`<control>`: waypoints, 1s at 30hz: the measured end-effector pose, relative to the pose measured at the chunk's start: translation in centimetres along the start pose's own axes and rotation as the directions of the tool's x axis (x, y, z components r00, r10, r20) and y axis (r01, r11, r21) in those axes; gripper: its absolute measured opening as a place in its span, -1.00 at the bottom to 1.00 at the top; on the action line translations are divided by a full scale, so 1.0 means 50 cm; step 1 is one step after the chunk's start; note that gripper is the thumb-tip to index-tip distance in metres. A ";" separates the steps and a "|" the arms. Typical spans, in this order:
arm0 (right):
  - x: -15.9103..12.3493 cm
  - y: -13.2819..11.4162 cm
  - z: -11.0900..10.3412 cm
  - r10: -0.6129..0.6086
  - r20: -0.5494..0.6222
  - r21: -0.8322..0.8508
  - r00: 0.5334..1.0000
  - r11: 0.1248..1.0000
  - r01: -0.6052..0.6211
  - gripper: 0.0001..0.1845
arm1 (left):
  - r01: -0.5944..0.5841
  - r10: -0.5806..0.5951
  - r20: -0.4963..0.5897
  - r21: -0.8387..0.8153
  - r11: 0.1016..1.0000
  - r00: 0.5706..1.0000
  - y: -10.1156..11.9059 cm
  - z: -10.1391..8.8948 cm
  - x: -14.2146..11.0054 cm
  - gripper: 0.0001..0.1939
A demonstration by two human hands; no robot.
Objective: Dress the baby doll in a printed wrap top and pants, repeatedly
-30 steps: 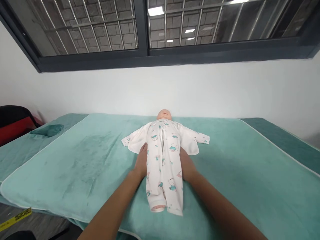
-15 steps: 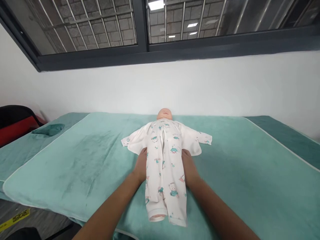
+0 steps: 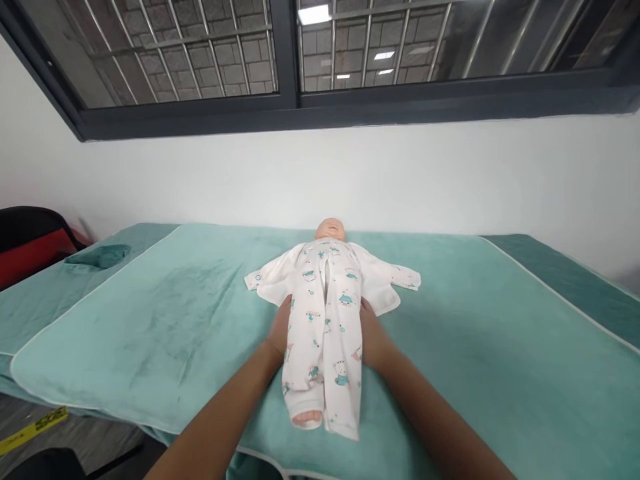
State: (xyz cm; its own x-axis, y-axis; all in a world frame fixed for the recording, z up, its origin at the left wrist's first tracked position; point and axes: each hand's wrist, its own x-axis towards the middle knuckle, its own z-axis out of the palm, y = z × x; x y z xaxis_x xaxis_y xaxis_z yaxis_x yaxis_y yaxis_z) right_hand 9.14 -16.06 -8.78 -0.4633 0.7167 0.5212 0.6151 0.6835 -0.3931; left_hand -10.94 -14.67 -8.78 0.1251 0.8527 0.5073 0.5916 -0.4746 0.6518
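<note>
A baby doll (image 3: 330,228) lies on its back on a teal padded mat (image 3: 150,320), its head toward the wall. Its white top (image 3: 377,270) has both sleeves spread out sideways. Long white baby trousers (image 3: 325,333) with small teal and pink prints cover its front and legs. A foot shows at the left cuff; none is visible at the right one. My left hand (image 3: 281,327) grips the trousers' left edge, and my right hand (image 3: 373,333) grips the right edge at about the same height. Cloth hides most of the fingers on both hands.
Behind the mat rises a white wall (image 3: 225,177) with a dark-framed barred window (image 3: 285,100) above. A red and black item (image 3: 35,243) stands at the far left. Yellow tape (image 3: 33,430) marks the floor below the mat's front left edge.
The trouser legs have shifted left and slightly up, away from the front edge, together with both hands. More of the foot shows at the left cuff. The doll's head stays about where it was.
</note>
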 end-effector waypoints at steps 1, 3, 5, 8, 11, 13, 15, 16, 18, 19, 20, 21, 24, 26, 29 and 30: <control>0.002 -0.001 0.000 -0.009 0.001 -0.007 1.000 1.000 0.009 -0.68 | -0.004 0.004 -0.001 -0.004 1.000 1.000 -0.004 0.000 -0.002 -0.70; 0.003 -0.002 -0.003 0.010 -0.015 -0.021 1.000 1.000 -0.010 -0.73 | -0.034 0.034 0.017 0.002 0.999 0.999 -0.008 -0.004 -0.008 -0.68; -0.004 -0.003 -0.009 0.048 -0.028 -0.044 0.998 0.998 -0.049 -0.77 | -0.087 0.084 0.062 0.054 0.995 0.995 -0.009 -0.012 -0.016 -0.68; -0.025 -0.005 -0.020 0.052 -0.045 -0.104 0.998 0.993 -0.056 -0.80 | -0.203 0.173 0.177 0.168 0.965 0.969 -0.009 -0.030 -0.033 -0.74; -0.049 -0.006 -0.024 -0.061 -0.066 -0.185 0.996 0.982 0.048 -0.79 | -0.265 0.221 0.213 0.213 0.940 0.952 -0.012 -0.049 -0.052 -0.77; -0.062 -0.007 -0.022 -0.123 -0.085 -0.234 0.989 0.967 0.101 -0.75 | -0.294 0.256 0.193 0.201 0.935 0.947 -0.014 -0.061 -0.065 -0.76; -0.072 -0.010 -0.021 -0.130 -0.090 -0.248 0.987 0.963 0.104 -0.73 | -0.330 0.300 0.171 0.193 0.924 0.939 -0.017 -0.068 -0.077 -0.75; -0.077 -0.012 -0.021 -0.118 -0.086 -0.238 0.989 0.967 0.095 -0.72 | -0.342 0.313 0.165 0.198 0.919 0.935 -0.018 -0.070 -0.083 -0.75; -0.088 -0.017 -0.026 -0.082 -0.070 -0.188 0.994 0.980 0.068 -0.72 | -0.356 0.324 0.168 0.224 0.907 0.931 -0.022 -0.073 -0.093 -0.74; -0.096 -0.019 -0.031 -0.059 -0.064 -0.148 0.996 0.988 0.049 -0.72 | -0.351 0.318 0.167 0.240 0.905 0.933 -0.025 -0.073 -0.097 -0.73; -0.105 -0.020 -0.036 -0.028 -0.063 -0.103 0.998 0.994 0.022 -0.72 | -0.329 0.296 0.158 0.256 0.909 0.942 -0.029 -0.074 -0.100 -0.72; -0.115 -0.020 -0.043 0.014 -0.068 -0.056 0.998 0.998 -0.018 -0.72 | -0.281 0.253 0.133 0.266 0.922 0.958 -0.035 -0.075 -0.100 -0.72; -0.141 -0.004 -0.070 0.185 -0.101 0.023 0.978 0.983 -0.183 -0.75 | 0.070 -0.057 -0.057 0.255 0.964 0.997 -0.062 -0.086 -0.085 -0.76; -0.149 0.020 -0.090 0.259 -0.142 -0.022 0.955 0.964 -0.265 -0.76 | 0.331 -0.293 -0.186 0.224 0.917 0.938 -0.085 -0.097 -0.062 -0.78; -0.140 0.068 -0.115 0.364 -0.241 -0.148 0.900 0.902 -0.405 -0.76 | 0.488 -0.433 -0.252 0.227 0.843 0.865 -0.113 -0.111 -0.028 -0.70; -0.132 0.084 -0.121 0.434 -0.269 -0.162 0.860 0.860 -0.484 -0.75 | 0.497 -0.444 -0.247 0.231 0.836 0.861 -0.119 -0.113 -0.021 -0.70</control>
State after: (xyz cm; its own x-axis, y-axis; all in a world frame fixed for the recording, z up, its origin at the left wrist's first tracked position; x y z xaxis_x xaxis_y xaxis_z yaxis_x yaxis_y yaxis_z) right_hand 18.65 -18.76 -9.27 0.0398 0.8758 0.4810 0.8566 0.2179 -0.4676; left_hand -19.10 -13.97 -9.98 -0.3518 0.8909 0.2872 0.7409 0.0775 0.6671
